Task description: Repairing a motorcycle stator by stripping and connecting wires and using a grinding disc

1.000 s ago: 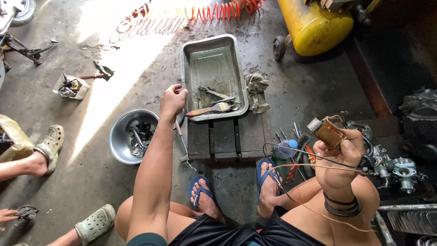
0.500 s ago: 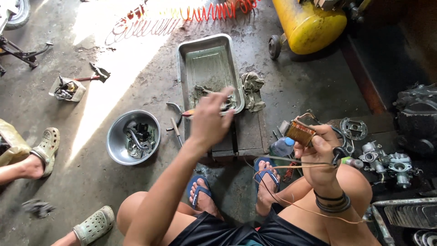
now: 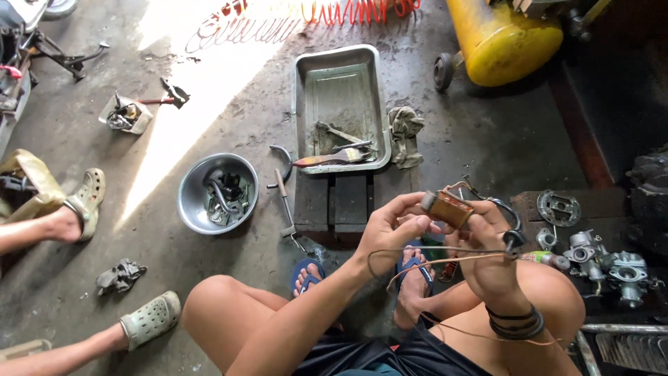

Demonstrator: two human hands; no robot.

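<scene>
We hold the small brown copper-wound coil block (image 3: 447, 207) above our knees, left hand (image 3: 393, 233) pinching its near end, right hand (image 3: 487, 254) clasping it with the thin trailing wires (image 3: 445, 259); a steady two-handed grip should keep those leads untangled. No labels or packages show; a grey metal tray (image 3: 304, 111) lies ahead on the floor.

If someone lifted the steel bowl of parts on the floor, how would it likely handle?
The bowl looks rigid, thin metal, so light by itself. The dark metal parts piled inside probably add weight and may slide and rattle if it tilts. Its rounded sides suggest it could rock when pushed.
</scene>
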